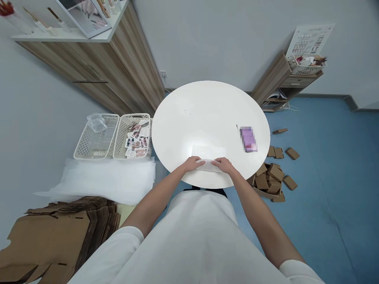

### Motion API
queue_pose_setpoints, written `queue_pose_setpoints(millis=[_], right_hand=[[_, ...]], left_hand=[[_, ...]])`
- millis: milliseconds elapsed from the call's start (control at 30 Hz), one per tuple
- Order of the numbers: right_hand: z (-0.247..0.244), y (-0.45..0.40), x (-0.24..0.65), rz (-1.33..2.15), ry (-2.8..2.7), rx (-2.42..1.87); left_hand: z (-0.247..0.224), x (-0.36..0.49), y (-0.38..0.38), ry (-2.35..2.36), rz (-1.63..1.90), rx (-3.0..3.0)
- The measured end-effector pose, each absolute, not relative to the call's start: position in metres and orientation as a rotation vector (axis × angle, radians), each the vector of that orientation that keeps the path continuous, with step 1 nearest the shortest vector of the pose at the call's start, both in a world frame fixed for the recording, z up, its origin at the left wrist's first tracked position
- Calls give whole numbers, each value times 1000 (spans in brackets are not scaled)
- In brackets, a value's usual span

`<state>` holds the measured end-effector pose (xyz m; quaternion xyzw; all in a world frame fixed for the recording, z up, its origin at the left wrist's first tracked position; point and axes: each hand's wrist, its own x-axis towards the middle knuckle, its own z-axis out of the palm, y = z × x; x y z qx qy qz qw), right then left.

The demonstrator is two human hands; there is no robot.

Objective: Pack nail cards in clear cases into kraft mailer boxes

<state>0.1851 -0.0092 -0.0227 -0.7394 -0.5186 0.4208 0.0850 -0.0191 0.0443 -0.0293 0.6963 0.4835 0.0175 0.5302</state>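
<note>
A translucent white sheet [209, 151] lies near the front edge of the round white table [207, 106]. Along its near side is a folded or rolled white part [208, 165], held at both ends. My left hand [193, 163] grips the left end, thumb on top and fingers closed round it. The right end is pinched in my right hand [222, 164], with the thumb pointing inward. What lies inside the folded part, if anything, cannot be made out.
A blurred purple item [248, 139] lies on the table's right side. White baskets [132, 156], white foam sheets [109, 177] and flattened cardboard [47, 236] are at the left. Small brown boxes [274, 173] sit on the right floor. Cabinets [136, 59] stand behind.
</note>
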Motion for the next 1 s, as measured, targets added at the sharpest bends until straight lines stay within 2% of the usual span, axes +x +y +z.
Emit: queue_pose_setpoints(millis=[267, 567, 733, 833, 933, 1000], right_hand=[[-46, 5, 181, 1090, -1488, -2362], [-50, -14, 196, 870, -1441, -2502], [-52, -31, 200, 631, -1357, -2499], [-59, -53, 196, 613, -1177, -2429], [-68, -71, 187, 854, -914, -2345], [-73, -75, 181, 923, -827, -2262]], left_hand=[[-50, -23, 56, 1519, 80, 1614], [-56, -24, 53, 1616, 88, 1671], [-48, -23, 44, 1708, 278, 1787], [-43, -19, 33, 1467, 357, 2173], [-44, -12, 20, 1049, 199, 2462], [-47, -7, 13, 943, 85, 2527]])
